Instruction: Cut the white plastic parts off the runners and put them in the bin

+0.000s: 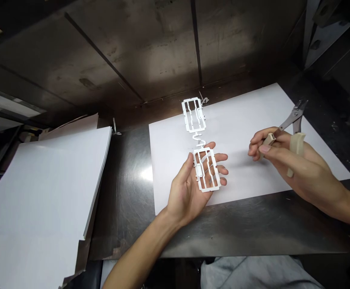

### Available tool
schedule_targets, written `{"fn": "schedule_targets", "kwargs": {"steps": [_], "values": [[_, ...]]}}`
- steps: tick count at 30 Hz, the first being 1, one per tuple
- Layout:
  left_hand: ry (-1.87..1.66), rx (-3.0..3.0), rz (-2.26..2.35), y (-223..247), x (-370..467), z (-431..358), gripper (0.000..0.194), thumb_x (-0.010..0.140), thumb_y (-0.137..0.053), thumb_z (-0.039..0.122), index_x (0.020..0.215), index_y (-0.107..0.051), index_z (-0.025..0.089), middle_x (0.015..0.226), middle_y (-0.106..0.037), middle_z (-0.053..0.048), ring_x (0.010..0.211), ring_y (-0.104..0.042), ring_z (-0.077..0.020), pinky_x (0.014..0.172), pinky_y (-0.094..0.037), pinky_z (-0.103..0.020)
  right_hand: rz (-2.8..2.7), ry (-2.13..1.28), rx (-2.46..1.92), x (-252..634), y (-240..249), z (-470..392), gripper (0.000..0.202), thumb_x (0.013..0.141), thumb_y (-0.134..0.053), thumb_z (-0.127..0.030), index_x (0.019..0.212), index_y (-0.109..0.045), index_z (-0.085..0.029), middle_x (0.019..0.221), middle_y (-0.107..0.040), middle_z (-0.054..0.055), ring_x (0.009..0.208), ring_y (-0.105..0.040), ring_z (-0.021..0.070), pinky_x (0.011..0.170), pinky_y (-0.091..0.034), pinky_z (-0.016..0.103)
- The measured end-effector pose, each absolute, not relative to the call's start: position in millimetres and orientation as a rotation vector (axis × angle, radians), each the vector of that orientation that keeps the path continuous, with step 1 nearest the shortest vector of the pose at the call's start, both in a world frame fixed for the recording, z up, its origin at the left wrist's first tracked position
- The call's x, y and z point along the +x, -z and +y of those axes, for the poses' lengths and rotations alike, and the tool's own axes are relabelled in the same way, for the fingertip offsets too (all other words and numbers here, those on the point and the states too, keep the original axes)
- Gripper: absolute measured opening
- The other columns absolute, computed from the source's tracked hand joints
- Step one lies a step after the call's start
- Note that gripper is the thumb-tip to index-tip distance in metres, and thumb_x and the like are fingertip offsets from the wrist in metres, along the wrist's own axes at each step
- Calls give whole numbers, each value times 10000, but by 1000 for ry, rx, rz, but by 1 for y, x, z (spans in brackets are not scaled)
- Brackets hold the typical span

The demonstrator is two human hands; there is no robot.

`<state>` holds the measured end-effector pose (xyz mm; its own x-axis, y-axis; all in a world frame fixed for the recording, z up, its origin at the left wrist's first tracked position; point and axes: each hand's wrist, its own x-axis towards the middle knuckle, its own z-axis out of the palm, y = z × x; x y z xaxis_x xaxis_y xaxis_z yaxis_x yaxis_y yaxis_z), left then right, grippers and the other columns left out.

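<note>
My left hand (189, 188), palm up, holds a white plastic molded part (201, 189) made of two slotted rectangular frames. A thin S-shaped runner (197, 138) joins the two frames. The near frame lies over my palm and fingers with the thumb at its left edge, while the far frame sticks out beyond the fingertips. Over on the right, my right hand (301, 168) is closed around a pair of nippers (289, 120) with beige grips. Their metal jaws point up and away to the right, apart from the white part.
A large white sheet of paper (175, 160) lies under both hands on the metal table (126, 192). To the left is a stack of white sheets (51, 176). Plastic scraps (204, 98) lie near the metal back wall (162, 48), and another scrap (115, 127) is beside the stack.
</note>
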<state>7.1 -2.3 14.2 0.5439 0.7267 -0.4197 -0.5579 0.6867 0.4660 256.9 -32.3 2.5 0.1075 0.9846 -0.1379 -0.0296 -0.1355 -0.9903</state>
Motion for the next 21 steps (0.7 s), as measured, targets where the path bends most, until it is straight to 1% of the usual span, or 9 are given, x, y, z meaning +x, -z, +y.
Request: {"fn": "schedule_targets", "kwargs": {"steps": [6,12,16,21], "values": [[-738,279,561,-13,7,-3,488,1227,-446,446,1480,-748,158,1328,-770,-161,1043,-747,-228,910,-643,-347,-1092,-1200,-1333,260,3,-34,152,1096,-802,-455,1128,-811,-307,1126,-689,60,1062,-636,322,971,-503,446],[-704,223,498,-17,5,-4,528,1238,-371,397,1434,-765,106,1230,-761,-164,1000,-746,-226,898,-642,-351,-1069,-1293,-1317,260,4,-35,189,1108,-797,-499,1160,-803,-318,1090,-683,46,1045,-626,306,961,-496,449],[-692,236,449,-17,4,-6,559,1243,-333,408,1450,-765,120,1246,-758,-163,1034,-750,-232,929,-643,-363,-1081,-1304,-1314,261,6,-34,189,1112,-800,-507,1148,-802,-321,1107,-680,45,1060,-621,304,972,-493,454],[-679,293,418,-15,4,-7,543,1242,-359,431,1457,-772,150,1297,-763,-158,1092,-755,-237,982,-643,-370,-1100,-1318,-1311,261,7,-34,192,1122,-789,-510,1174,-796,-326,1095,-693,45,1066,-613,307,973,-485,459]]}}
